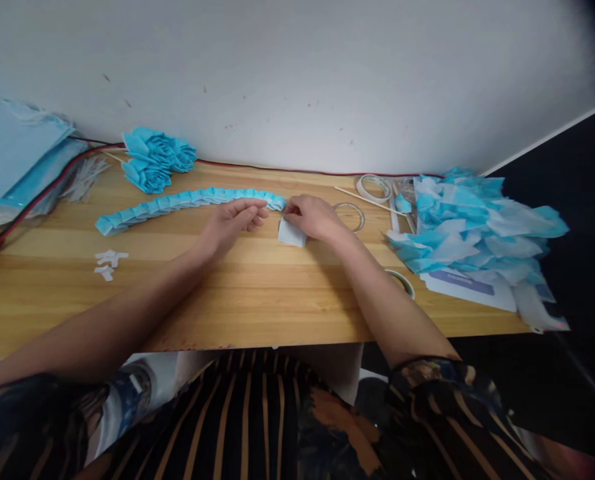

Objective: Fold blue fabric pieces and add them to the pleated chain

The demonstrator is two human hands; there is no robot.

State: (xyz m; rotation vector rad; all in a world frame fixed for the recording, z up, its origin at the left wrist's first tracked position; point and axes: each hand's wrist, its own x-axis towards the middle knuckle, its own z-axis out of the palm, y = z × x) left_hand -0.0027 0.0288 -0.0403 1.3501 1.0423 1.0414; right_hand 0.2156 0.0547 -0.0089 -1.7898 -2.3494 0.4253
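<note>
A long curved strip of overlapping folded blue pieces point(187, 200) lies across the table. By its right end, my left hand point(240, 217) is closed, thumb against fingertips; anything in the pinch is too small to make out. My right hand point(311, 215) is closed at the same end of the strip, its fingertips on a small pale blue square of fabric point(292, 233) that hangs below them. The right fingers partly hide the upper edge of the square.
Blue fabric roses point(157, 159) lie at the back left, beside thin white strips point(86, 177) and stacked pale blue sheets point(17, 147). White scraps point(110, 260) are at front left. Tape rolls point(374, 188), sticks point(367, 199) and a heap of blue pieces point(477, 220) occupy the right.
</note>
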